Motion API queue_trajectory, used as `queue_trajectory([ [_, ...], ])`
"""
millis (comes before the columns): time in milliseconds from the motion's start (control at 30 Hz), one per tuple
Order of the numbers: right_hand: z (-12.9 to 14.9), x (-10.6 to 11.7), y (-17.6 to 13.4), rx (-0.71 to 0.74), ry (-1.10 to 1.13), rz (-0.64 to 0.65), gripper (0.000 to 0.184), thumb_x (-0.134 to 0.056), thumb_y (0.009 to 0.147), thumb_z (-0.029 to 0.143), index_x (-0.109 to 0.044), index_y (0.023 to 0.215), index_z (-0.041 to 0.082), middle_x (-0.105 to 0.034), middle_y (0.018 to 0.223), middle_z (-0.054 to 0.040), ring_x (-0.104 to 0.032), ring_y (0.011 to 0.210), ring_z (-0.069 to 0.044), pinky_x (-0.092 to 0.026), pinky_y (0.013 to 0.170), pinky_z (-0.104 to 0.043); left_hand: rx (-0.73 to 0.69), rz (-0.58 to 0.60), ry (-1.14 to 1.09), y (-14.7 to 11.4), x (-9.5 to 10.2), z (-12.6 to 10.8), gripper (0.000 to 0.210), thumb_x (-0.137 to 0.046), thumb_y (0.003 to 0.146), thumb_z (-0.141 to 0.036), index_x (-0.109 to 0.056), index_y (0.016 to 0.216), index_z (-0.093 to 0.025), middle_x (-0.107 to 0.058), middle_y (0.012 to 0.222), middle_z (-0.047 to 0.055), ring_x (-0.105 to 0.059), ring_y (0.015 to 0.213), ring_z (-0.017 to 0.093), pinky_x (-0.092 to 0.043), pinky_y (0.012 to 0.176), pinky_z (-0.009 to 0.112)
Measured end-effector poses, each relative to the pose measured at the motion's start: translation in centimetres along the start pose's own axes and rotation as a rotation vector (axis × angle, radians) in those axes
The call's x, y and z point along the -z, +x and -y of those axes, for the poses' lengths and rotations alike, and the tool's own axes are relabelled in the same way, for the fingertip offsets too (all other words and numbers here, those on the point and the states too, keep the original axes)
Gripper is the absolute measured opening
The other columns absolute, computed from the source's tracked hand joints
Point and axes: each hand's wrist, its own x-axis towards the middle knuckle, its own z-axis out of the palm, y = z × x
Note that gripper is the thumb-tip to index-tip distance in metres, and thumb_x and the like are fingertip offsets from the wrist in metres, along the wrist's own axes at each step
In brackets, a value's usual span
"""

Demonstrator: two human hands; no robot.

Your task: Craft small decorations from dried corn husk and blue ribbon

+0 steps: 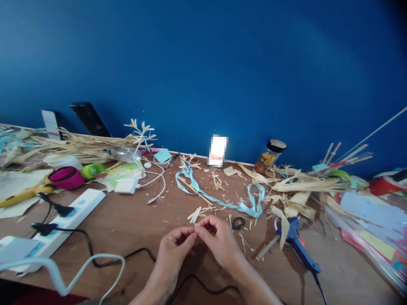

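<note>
My left hand (178,245) and my right hand (218,239) meet above the front middle of the table, thumbs and forefingers pinched together. A small pale piece, seemingly dried husk, shows between their fingertips; the fingers hide most of it. Just beyond them is a little fan of cut husk strips (196,214); whether it touches the fingers I cannot tell. Black-handled scissors (238,223) lie right of my right hand, partly hidden. Farther back, a light blue ribbon (222,204) curls across the table beside a husk flower (190,162).
A blue glue gun (300,245) lies at right, near piled dried husks (305,185). A black-lidded jar (269,156) stands by the wall. At left are a white power strip (76,218), a charger (125,185) and a yellow-handled tool (27,192). Cables cross the front.
</note>
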Motion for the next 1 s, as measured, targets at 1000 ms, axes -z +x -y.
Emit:
queue_trajectory([
  [1000,-1.4,-0.5,0.4,-0.047,0.165,0.024,0.017,-0.056,0.077,0.031,-0.056,0.072,0.015,-0.054,0.061,0.0024,-0.048,0.057,-0.010,-0.040,0.057,-0.021,0.061,-0.080,0.128,0.0,-0.8,0.1,0.036,-0.070,0.056,-0.045,-0.067,0.066,-0.011,-0.059,0.054,0.001,-0.046,0.046,0.009,-0.032,0.044,0.018],
])
